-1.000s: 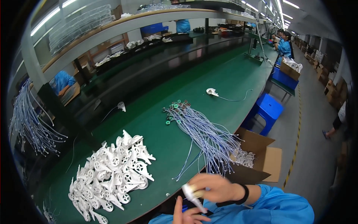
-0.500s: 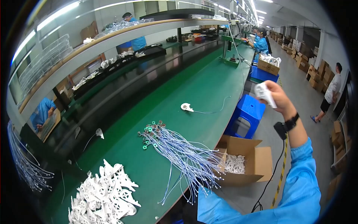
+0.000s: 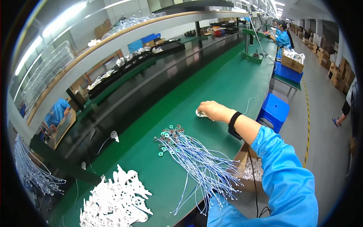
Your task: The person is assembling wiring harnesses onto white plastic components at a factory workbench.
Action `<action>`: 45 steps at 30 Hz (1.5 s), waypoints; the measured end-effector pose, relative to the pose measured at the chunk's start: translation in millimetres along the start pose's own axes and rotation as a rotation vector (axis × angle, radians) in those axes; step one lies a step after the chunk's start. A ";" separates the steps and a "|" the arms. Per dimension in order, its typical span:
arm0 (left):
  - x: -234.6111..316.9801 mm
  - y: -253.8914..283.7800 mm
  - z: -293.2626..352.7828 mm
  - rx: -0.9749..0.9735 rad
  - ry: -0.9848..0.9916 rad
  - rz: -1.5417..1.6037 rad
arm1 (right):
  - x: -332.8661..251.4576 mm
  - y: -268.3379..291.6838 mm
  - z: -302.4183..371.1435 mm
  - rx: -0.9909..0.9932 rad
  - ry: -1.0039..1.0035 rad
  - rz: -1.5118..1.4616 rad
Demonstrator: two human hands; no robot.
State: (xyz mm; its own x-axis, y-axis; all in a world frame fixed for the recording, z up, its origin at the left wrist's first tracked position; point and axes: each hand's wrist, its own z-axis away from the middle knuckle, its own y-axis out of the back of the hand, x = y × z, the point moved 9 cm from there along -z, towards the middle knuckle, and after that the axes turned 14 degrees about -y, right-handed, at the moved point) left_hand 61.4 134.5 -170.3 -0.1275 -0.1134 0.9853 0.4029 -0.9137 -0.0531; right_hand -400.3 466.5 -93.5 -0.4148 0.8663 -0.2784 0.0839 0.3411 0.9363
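Note:
My right hand (image 3: pixel 216 110) reaches over the green bench, fingers bent down onto a small round white plastic part (image 3: pixel 199 113). A thin wire (image 3: pixel 249 104) trails from beyond the hand toward the bench edge. The fingertips look closed around the part, though my hand covers most of it. Closer to me lies a bundle of blue-white wires (image 3: pixel 204 164), with green and brown ring-like ends (image 3: pixel 172 134) at its far end. To its left is a heap of white plastic parts (image 3: pixel 117 200). My left hand does not show.
Below the bench edge stands an open carton (image 3: pixel 242 184) holding white parts. Beyond it is a blue stool (image 3: pixel 274 113). Farther along the bench sits a green press fixture (image 3: pixel 251 56). A shelf (image 3: pixel 124 34) runs along the left. Co-workers in blue (image 3: pixel 283 38) sit at the far end.
My right hand has come down from beside the bench, where it held up a white plastic part, to the round white part on the bench. The whole view has shifted a little.

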 end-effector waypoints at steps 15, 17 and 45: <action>-5.7 -87.0 -13.9 -0.714 0.081 -0.273 | 184.7 79.5 506.4 0.633 -1.139 -0.089; -6.1 -101.6 -13.8 -0.766 0.099 -0.318 | 235.9 19.9 633.4 0.521 -1.556 -0.007; -35.2 -126.1 -12.7 -0.626 0.239 -0.490 | 173.3 -217.9 500.8 -0.362 -1.021 -0.180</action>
State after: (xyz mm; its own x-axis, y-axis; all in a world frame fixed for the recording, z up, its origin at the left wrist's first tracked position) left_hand 3.6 248.8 -200.3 -0.3751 0.3382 0.8631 -0.3180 -0.9215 0.2229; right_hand -36.8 725.1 -453.0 0.5647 0.7661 -0.3070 -0.2431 0.5099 0.8252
